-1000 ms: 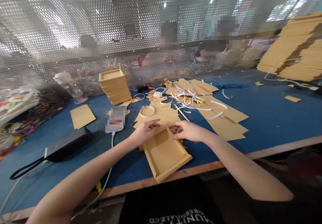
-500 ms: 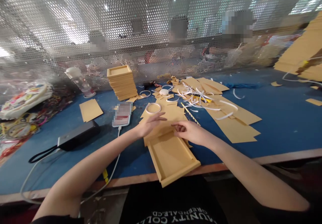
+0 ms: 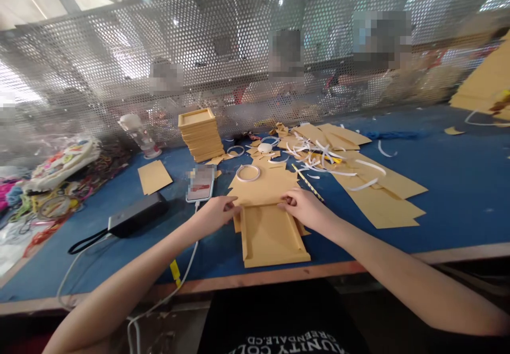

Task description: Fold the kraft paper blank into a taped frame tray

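A shallow tray folded from brown cardboard (image 3: 271,237) lies on flat brown card sheets (image 3: 271,179) at the table's front edge. Its left, right and near sides stand up as folded rims. At the tray's far left corner, my left hand (image 3: 223,212) pinches the edge of the far flap between thumb and fingers. My right hand (image 3: 306,206) grips that flap near its right end, fingers curled. Just beyond the flap, a thin white ring of tape (image 3: 248,180) rests on the sheets.
A stack of finished trays (image 3: 202,139) stands at the back. Left are a phone (image 3: 202,183) on a cable, a black case (image 3: 137,216) and loose card (image 3: 155,177). White paper strips (image 3: 334,168) and card pieces (image 3: 378,200) lie right. Perforated metal (image 3: 239,41) screens the back, with people behind.
My left hand has come down from above the tray onto the flap's left end. The tray has turned straighter towards me, and the far flap's edge now stands up between both hands.
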A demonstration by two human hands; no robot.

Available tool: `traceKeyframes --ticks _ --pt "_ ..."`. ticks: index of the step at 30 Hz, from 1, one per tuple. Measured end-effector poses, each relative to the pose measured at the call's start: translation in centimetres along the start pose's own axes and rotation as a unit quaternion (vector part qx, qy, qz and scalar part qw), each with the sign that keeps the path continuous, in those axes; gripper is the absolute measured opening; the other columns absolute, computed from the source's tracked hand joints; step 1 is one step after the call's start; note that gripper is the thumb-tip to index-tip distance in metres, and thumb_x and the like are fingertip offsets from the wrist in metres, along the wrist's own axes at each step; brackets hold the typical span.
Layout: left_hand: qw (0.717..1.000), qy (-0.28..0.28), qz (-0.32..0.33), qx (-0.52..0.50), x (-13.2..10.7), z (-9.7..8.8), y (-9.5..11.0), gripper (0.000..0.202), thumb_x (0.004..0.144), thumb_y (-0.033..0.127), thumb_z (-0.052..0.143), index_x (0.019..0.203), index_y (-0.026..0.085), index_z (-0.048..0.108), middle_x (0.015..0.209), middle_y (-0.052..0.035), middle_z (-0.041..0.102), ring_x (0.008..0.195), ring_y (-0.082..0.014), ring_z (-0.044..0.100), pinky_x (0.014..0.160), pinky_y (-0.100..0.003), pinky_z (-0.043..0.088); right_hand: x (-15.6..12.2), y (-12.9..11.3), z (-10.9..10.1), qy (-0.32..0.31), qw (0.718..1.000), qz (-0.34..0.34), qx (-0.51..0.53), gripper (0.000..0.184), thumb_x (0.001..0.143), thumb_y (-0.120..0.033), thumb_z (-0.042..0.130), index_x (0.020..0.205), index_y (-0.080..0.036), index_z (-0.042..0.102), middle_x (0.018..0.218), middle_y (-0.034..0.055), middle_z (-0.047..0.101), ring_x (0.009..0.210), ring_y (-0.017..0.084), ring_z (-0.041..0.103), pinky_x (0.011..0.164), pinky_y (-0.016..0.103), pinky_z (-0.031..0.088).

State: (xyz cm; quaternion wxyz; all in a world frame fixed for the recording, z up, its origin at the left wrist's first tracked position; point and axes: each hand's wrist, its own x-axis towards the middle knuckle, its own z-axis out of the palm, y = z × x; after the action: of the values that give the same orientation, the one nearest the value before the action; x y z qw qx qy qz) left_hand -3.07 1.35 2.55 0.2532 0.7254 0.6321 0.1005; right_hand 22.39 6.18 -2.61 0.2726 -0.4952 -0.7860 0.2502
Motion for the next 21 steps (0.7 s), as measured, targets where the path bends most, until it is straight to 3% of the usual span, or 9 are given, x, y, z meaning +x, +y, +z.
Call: traceKeyframes --ticks 7,14,21 --pt "0.99 0.027 0.019 -0.138 0.9 2.4 -0.6 0.039 0.083 0.035 0.057 0.113 0.012 0.067 0.068 -0.0032 0.068 0.058 -0.0172 0.064 0.057 -0.025 0.049 0.2 0.4 0.5 0.005 1.0 -0.02 -0.006 0.005 0.077 -0.022 0.066 0.077 -0.017 0.068 0.08 0.0046 0.066 0.069 0.017 0.062 0.067 0.029 0.048" --pt "0.987 0.036 0.011 -0.154 0.9 2.6 -0.6 0.031 0.082 0.032 0.061 0.106 0.013 0.067 0.064 -0.0014 0.067 0.055 -0.0162 0.063 0.056 -0.025 0.05 0.3 -0.5 0.2 -0.007 1.0 0.002 -0.012 0.004 0.078 -0.02 0.064 0.077 -0.017 0.067 0.084 0.006 0.066 0.072 0.017 0.062 0.069 0.029 0.048" --pt "0.983 0.048 0.0 -0.178 0.9 2.6 -0.7 0.035 0.082 0.035 0.061 0.109 0.012 0.065 0.062 -0.0016 0.066 0.057 -0.0176 0.065 0.057 -0.026 0.05 3.3 0.2 -0.4 -0.05 0.995 -0.055 -0.066 0.01 0.083 -0.021 0.061 0.084 -0.017 0.07 0.087 0.0067 0.067 0.075 0.017 0.062 0.07 0.028 0.047"
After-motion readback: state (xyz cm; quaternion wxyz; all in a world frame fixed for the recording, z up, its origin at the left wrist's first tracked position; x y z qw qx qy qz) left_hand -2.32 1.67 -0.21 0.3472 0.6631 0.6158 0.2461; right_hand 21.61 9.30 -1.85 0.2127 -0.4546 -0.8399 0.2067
